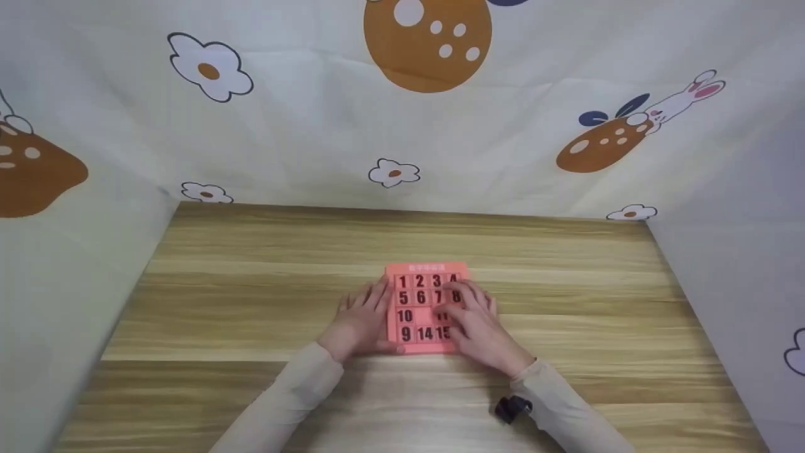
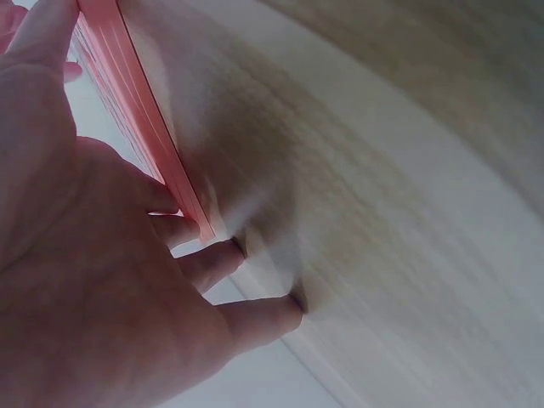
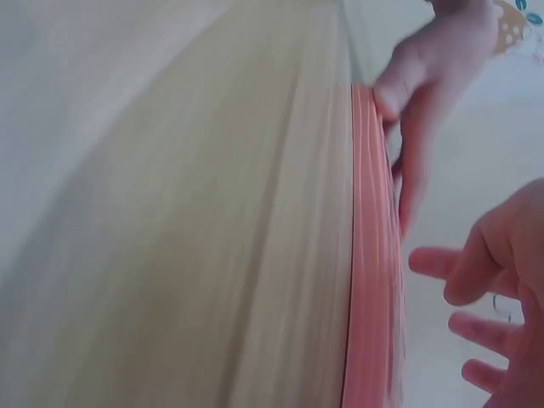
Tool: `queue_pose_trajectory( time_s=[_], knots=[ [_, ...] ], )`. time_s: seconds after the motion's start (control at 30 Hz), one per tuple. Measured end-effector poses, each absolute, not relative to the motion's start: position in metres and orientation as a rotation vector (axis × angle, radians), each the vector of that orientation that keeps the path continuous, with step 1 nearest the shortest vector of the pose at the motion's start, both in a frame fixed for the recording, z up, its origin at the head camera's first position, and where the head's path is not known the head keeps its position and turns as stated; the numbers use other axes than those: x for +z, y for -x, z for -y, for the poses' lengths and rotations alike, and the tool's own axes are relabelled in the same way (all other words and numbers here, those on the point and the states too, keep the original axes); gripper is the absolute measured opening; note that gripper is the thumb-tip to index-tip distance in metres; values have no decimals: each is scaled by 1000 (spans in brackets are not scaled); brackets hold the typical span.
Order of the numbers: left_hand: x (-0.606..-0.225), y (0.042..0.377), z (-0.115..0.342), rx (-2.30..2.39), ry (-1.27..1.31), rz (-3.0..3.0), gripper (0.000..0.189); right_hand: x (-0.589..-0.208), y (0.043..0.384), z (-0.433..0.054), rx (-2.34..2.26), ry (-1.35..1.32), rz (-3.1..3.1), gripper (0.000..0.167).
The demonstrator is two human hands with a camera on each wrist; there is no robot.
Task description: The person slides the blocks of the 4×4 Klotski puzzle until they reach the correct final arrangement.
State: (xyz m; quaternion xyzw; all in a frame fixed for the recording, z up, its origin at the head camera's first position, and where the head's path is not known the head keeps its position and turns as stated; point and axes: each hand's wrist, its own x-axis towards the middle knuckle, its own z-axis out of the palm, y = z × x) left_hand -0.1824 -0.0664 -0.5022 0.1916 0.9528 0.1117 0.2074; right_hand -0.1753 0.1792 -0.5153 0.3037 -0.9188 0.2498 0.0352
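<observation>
A pink number slide puzzle (image 1: 421, 307) lies flat on the wooden table. Its top rows read 1 to 8; below come 10, a gap and 11, then 9, 14 and 15, while the right column is partly covered. Along the puzzle's left edge rests my left hand (image 1: 358, 324), fingers fairly straight and thumb at the lower left corner; in the left wrist view two fingertips (image 2: 293, 310) reach the table. My right hand (image 1: 481, 327) lies over the right side, slightly bent fingers at the 11 and near the 4. Its firm contact is unclear.
The wood-grain table (image 1: 251, 283) extends around the puzzle on all sides. Behind it and at both sides hangs a pale cloth (image 1: 302, 126) printed with flowers, rabbits and orange shapes. A small black object (image 1: 512, 409) sits by the right sleeve.
</observation>
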Motion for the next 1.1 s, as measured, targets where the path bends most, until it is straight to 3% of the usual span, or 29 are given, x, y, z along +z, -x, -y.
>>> queue_pose_trajectory(
  time_s=[0.17,0.5,0.73,0.83,1.1],
  knots=[
    [-501,183,68,315,-519,-2646,114,-517,176,-194,760,-884,2818,38],
    [-501,184,67,295,-495,-2632,116,-517,172,-192,719,-1102,2867,50],
    [-503,184,65,296,-502,-2642,115,-516,174,-204,661,-732,2788,20],
    [-504,185,66,323,-499,-2639,115,-517,175,-208,668,-716,2797,14],
    [-504,184,66,343,-485,-2634,116,-518,173,-210,801,-998,2918,53]
  ],
)
